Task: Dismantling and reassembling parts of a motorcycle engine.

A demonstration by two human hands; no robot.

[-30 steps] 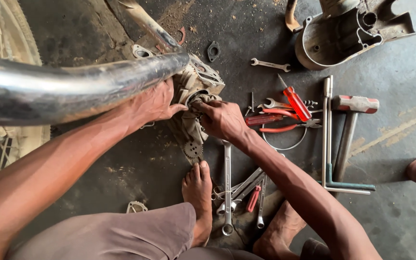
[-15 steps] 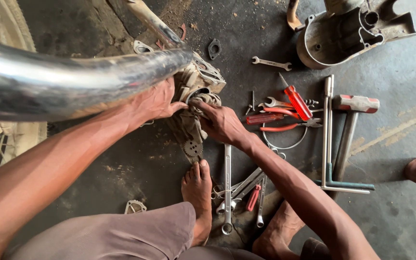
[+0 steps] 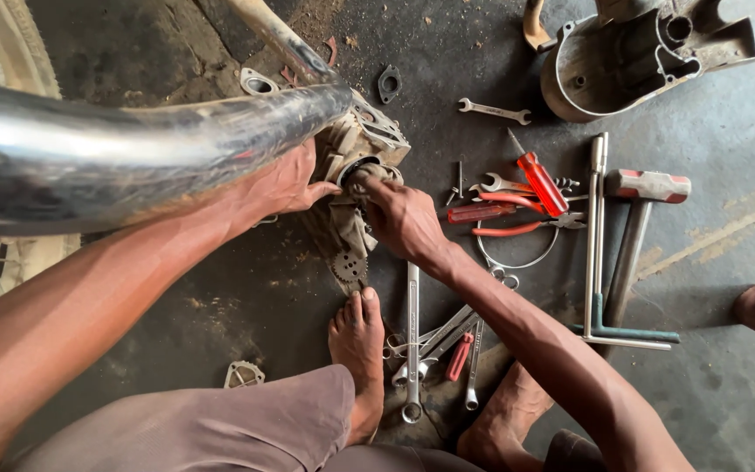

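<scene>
Both hands on engine block under chrome exhaust pipe. Left hand braced flat against it, released; right hand clenched on round fitting. Red screwdriver right of grip.

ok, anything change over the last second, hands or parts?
Barely. The right hand has shifted its fingers slightly on the round opening of the engine part; the left hand stays pressed on the part's side. The spanners, red screwdriver and hammer lie as before; the view drifts a little.
</scene>
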